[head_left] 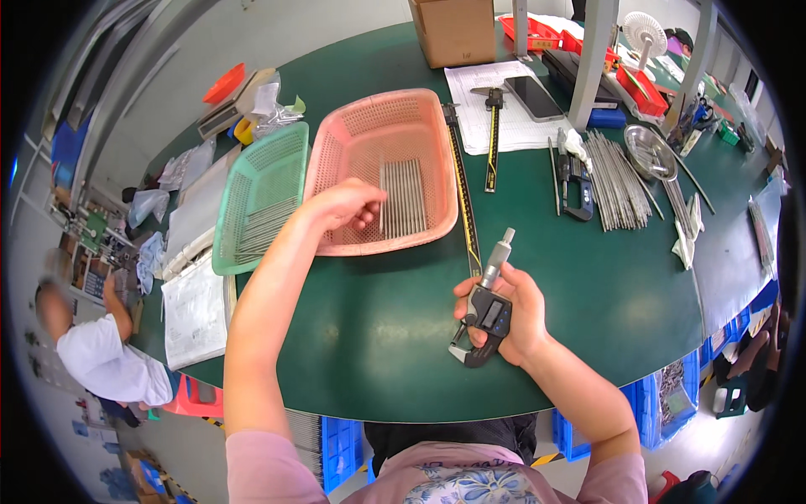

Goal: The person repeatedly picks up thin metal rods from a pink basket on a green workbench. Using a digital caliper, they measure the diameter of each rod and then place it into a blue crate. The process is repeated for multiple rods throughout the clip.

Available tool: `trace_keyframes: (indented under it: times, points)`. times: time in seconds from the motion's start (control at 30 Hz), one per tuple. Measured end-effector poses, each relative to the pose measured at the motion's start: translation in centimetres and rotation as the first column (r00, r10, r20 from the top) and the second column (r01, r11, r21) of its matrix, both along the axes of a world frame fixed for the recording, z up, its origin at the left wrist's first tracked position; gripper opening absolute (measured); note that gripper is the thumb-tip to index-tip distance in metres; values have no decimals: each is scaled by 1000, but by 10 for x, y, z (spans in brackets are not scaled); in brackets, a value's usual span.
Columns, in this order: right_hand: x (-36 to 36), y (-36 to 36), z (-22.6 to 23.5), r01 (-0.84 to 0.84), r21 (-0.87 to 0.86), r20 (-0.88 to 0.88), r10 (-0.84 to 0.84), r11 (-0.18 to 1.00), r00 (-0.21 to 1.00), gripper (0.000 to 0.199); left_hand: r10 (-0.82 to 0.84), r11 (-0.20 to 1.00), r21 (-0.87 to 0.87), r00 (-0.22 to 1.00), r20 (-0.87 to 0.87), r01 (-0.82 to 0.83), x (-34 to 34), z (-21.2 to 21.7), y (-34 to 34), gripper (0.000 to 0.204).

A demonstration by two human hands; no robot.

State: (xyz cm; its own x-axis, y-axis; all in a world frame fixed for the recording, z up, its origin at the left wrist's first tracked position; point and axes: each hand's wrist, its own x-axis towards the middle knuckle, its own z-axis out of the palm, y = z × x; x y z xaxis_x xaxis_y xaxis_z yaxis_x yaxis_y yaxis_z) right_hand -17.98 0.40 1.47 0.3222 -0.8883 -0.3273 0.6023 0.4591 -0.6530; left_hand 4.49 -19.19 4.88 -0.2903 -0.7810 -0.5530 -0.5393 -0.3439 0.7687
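My left hand (351, 205) reaches into the pink plastic basket (348, 126), its fingers closed in a pinch at the leftmost thin metal rod (382, 220). Several like metal rods (407, 193) lie side by side on the basket's floor, just right of the fingertips. Over the near part of the table, my right hand (522, 317) is wrapped round a digital micrometer (487, 312). Its silver thimble points up and away, and its dark frame faces me. Nothing can be made out in the micrometer's jaws.
Left of the pink basket stands a green basket (267, 168) with more rods. A long caliper (463, 185), a shorter caliper (493, 134), a phone (534, 98), another micrometer (576, 189), a rod bundle (617, 181) and a metal strainer (651, 151) lie rightward. A person (109, 353) sits far left.
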Motion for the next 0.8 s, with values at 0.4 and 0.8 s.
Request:
trace_keyframes:
  times: [0.4, 0.8]
  points:
    - [-6, 0, 2, 73, -55, 118, -66, 996, 991, 74, -72, 957, -232, 632, -772, -175, -25, -28, 177, 15]
    - [-6, -1, 5, 32, -6, 137, -31, 999, 990, 70, -58, 973, -192, 665, -745, -131, -27, -47, 190, 13]
